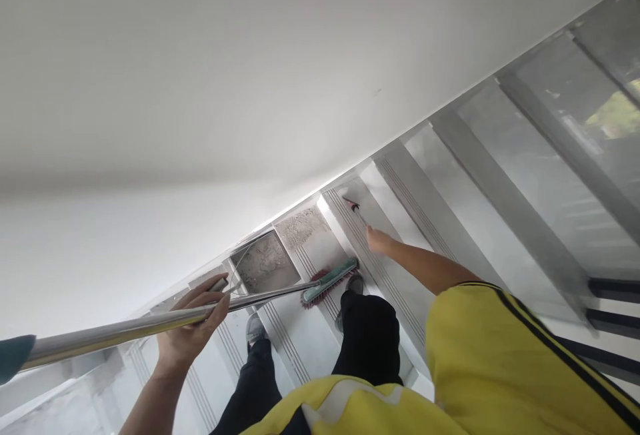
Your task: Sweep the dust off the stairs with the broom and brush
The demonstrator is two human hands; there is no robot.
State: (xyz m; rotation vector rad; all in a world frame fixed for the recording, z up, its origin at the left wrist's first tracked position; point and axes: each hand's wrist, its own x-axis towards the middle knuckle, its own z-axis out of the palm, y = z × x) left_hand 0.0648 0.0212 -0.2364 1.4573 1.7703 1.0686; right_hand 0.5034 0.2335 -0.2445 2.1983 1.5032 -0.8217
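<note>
Now on the stairs, seen from the head camera. Left hand wrapped tight round a shiny broom pole, held near and low on the left. Broom head, green with red bristles, down on a step just beside the shoes. Gray dust spread on that step and the next, close to the white wall. Right hand stretched far out, closed on a thin red-tipped tool touching a farther step. Looks like sweeping or scraping dirt off the steps. Next, probably a steady pull of the broom across the dust.
</note>
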